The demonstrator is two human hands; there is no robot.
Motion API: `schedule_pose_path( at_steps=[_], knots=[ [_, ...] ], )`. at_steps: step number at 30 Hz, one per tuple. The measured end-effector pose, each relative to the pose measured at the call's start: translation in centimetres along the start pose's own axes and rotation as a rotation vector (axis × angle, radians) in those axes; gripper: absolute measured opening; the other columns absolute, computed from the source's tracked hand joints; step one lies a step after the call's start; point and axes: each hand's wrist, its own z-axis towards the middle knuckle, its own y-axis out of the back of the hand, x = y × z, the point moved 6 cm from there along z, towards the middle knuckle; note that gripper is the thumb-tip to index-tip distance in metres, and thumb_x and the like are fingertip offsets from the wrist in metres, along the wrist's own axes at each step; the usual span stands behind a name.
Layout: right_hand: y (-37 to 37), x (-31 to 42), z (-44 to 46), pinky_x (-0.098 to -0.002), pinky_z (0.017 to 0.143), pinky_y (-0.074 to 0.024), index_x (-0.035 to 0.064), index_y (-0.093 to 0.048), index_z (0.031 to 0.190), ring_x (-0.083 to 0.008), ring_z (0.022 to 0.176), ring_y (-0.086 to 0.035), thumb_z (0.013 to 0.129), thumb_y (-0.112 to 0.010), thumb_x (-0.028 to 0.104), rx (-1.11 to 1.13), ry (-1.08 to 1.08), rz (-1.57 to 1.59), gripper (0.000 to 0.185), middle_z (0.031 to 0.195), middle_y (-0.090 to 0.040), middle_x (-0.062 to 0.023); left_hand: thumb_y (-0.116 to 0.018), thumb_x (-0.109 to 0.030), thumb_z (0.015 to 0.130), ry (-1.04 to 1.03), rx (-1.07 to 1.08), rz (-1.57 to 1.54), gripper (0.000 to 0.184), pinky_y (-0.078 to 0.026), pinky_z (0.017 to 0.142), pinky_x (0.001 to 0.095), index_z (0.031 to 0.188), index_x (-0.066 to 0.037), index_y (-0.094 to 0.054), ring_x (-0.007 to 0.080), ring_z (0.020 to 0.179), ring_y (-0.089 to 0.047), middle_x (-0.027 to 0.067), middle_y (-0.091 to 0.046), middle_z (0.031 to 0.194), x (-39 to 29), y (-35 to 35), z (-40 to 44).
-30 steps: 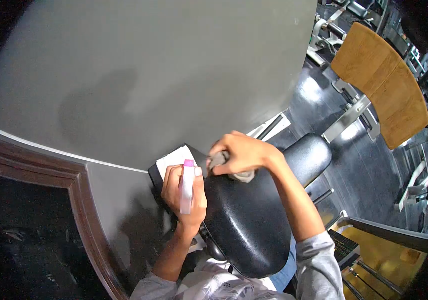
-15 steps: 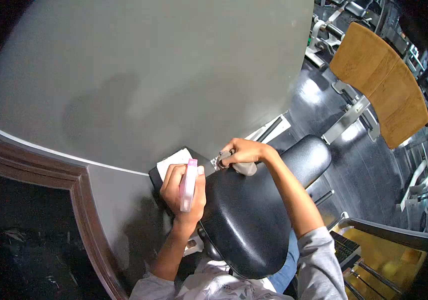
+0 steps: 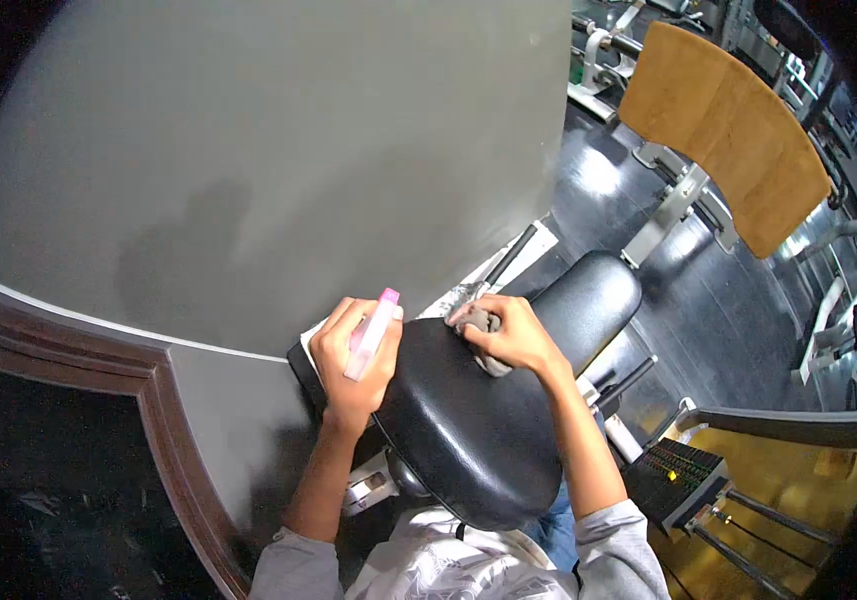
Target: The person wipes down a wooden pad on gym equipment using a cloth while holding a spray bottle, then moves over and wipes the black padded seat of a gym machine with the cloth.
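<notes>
A grey wall [image 3: 298,120] beside a brown frame [image 3: 58,345]; a curved wooden panel [image 3: 723,130] over dark flooring [image 3: 728,320]

the wall [image 3: 298,130] bars the way beyond the left hand [image 3: 352,362]. the right hand [image 3: 510,336] could pass over the pad [image 3: 478,435] toward its near end.

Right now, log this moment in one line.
left hand: holding pink-tipped object; right hand: holding grey cloth; cloth: against black pad

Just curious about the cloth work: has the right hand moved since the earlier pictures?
Yes, the right hand has moved closer to the smaller black pad.
</notes>
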Motion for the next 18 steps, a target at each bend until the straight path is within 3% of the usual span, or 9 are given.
schedule_pose_path(
  at_steps=[2, 4, 6, 8, 10, 12, 13, 15, 18],
  knots=[
    [-0.3, 0.0, 0.0, -0.0372, 0.083, -0.0534, 0.0107, -0.075, 0.098, -0.0298, 0.085, -0.069, 0.076, -0.066, 0.022, -0.020, -0.018, -0.052, 0.026, 0.093, -0.070, -0.0147, -0.071, 0.000, 0.081, -0.042, 0.042, 0.054, 0.007, -0.046, 0.061, 0.0289, 0.084, 0.004, -0.065, 0.0149, 0.065, -0.059, 0.0100, -0.062, 0.073, -0.6, -0.2, 0.4],
    [-0.4, 3.1, -0.3, -0.0379, 0.082, -0.0535, 0.0110, -0.075, 0.098, -0.0315, 0.084, -0.068, 0.076, -0.066, 0.023, -0.020, 0.187, -0.104, 0.026, 0.090, -0.069, -0.0154, -0.072, -0.003, 0.081, -0.081, 0.046, 0.029, 0.008, -0.045, 0.060, 0.0291, 0.084, 0.003, -0.067, 0.0164, 0.063, -0.059, 0.0098, -0.062, 0.072, -0.2, -0.4, 0.8],
    [-0.2, 5.2, -2.0, -0.0391, 0.082, -0.0535, 0.0110, -0.075, 0.097, -0.0325, 0.085, -0.068, 0.077, -0.065, 0.023, -0.022, 0.208, -0.074, 0.026, 0.088, -0.068, -0.0151, -0.072, -0.012, 0.082, -0.131, 0.185, 0.122, 0.010, -0.047, 0.059, 0.0326, 0.084, -0.002, -0.070, 0.0216, 0.062, -0.063, 0.0101, -0.063, 0.072, -0.3, -1.0, 1.7],
    [0.2, 6.8, -4.0, -0.0396, 0.082, -0.0536, 0.0111, -0.075, 0.097, -0.0324, 0.084, -0.068, 0.076, -0.066, 0.021, 0.000, 0.281, 0.001, 0.025, 0.088, -0.068, -0.0144, -0.072, -0.015, 0.083, -0.174, 0.242, 0.098, 0.012, -0.046, 0.059, 0.0320, 0.083, -0.003, -0.071, 0.0198, 0.061, -0.061, 0.0091, -0.062, 0.070, -0.6, -1.3, 3.1],
    [0.9, 5.9, -5.0, -0.0394, 0.083, -0.0537, 0.0113, -0.076, 0.097, -0.0320, 0.083, -0.068, 0.076, -0.067, 0.019, -0.001, 0.271, -0.023, 0.025, 0.089, -0.070, -0.0137, -0.073, -0.011, 0.082, -0.180, 0.523, 0.109, 0.011, -0.045, 0.058, 0.0293, 0.081, -0.001, -0.071, 0.0159, 0.060, -0.058, 0.0080, -0.062, 0.067, -1.1, -3.0, 4.4],
    [1.3, 2.6, -5.2, -0.0391, 0.084, -0.0537, 0.0107, -0.076, 0.097, -0.0314, 0.084, -0.069, 0.075, -0.068, 0.018, -0.028, 0.138, -0.069, 0.024, 0.090, -0.071, -0.0143, -0.074, -0.017, 0.083, -0.126, 0.600, 0.022, 0.016, -0.045, 0.058, 0.0299, 0.082, -0.001, -0.071, 0.0135, 0.061, -0.057, 0.0074, -0.062, 0.066, -1.0, -4.4, 5.7],
    [1.5, 1.4, -5.2, -0.0365, 0.085, -0.0539, 0.0106, -0.075, 0.099, -0.0269, 0.087, -0.071, 0.076, -0.066, 0.019, -0.012, 0.011, -0.114, 0.026, 0.091, -0.072, -0.0138, -0.074, -0.019, 0.084, -0.137, 0.684, 0.029, 0.018, -0.045, 0.058, 0.0297, 0.083, -0.001, -0.071, 0.0122, 0.061, -0.057, 0.0066, -0.063, 0.067, -1.4, -5.5, 6.2],
    [1.2, 0.3, -5.0, -0.0364, 0.085, -0.0539, 0.0109, -0.075, 0.099, -0.0270, 0.087, -0.071, 0.076, -0.066, 0.019, -0.049, -0.011, -0.096, 0.026, 0.091, -0.072, -0.0140, -0.075, -0.029, 0.083, -0.177, 0.812, 0.028, 0.025, -0.044, 0.057, 0.0303, 0.082, -0.004, -0.072, 0.0108, 0.059, -0.054, 0.0054, -0.061, 0.063, -1.5, -8.0, 7.3],
    [0.8, 0.9, -4.9, -0.0368, 0.085, -0.0538, 0.0104, -0.075, 0.099, -0.0263, 0.086, -0.070, 0.076, -0.065, 0.018, -0.118, 0.071, -0.111, 0.026, 0.091, -0.072, -0.0139, -0.076, -0.030, 0.082, -0.126, 0.885, 0.001, 0.025, -0.045, 0.057, 0.0298, 0.082, -0.005, -0.072, 0.0096, 0.059, -0.053, 0.0040, -0.060, 0.061, -2.6, -11.2, 7.7]
  ],
)
